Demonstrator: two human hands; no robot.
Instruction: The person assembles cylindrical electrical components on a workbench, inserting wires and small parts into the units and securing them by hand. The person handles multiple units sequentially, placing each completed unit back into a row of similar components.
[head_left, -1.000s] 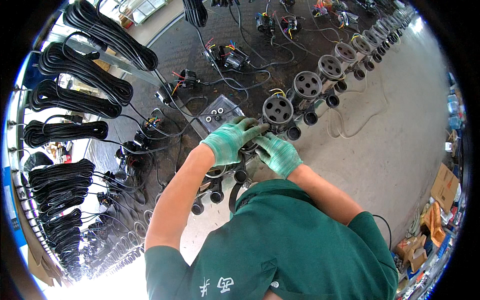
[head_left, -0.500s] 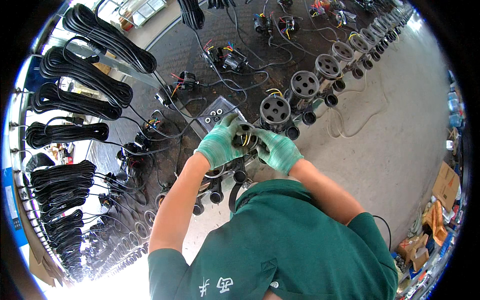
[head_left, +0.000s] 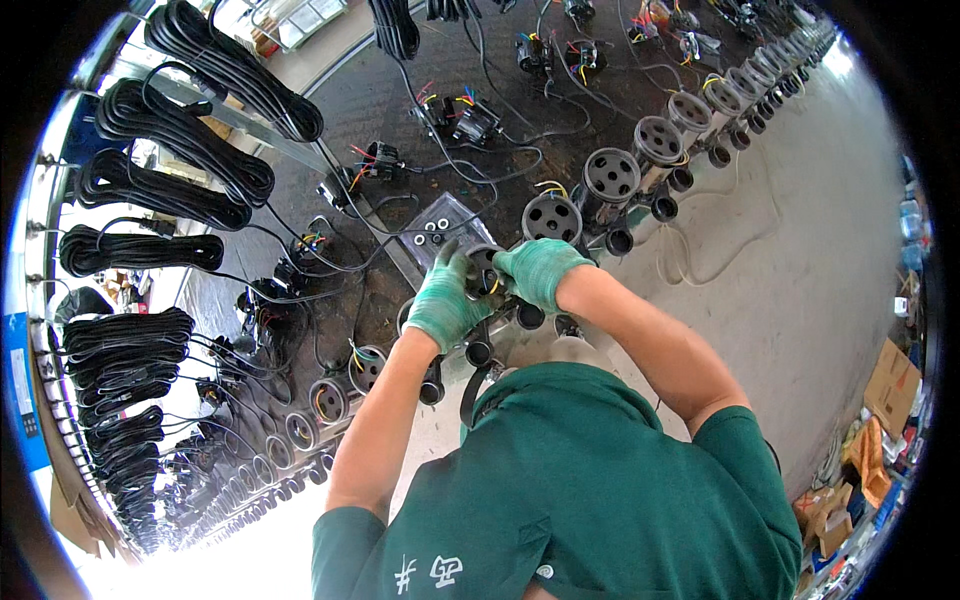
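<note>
Along bench (head_left: 365, 95) edge, both hands (head_left: 447, 300) (head_left: 545, 272) on cylinder (head_left: 484, 264), floor (head_left: 745, 300) beside

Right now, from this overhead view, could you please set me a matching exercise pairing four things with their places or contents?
1. Green-gloved left hand
2. Row of coiled black cables
3. Shallow clear plastic tray
4. Large brown cardboard box

A. Contains small white rings
B. Near the picture's right edge
C. Along the picture's left side
D. Against a black round housing

Pairs: 1-D; 2-C; 3-A; 4-B

Dark bench (head_left: 375, 95) with clear tray (head_left: 456, 208), wired parts (head_left: 477, 124)
</note>
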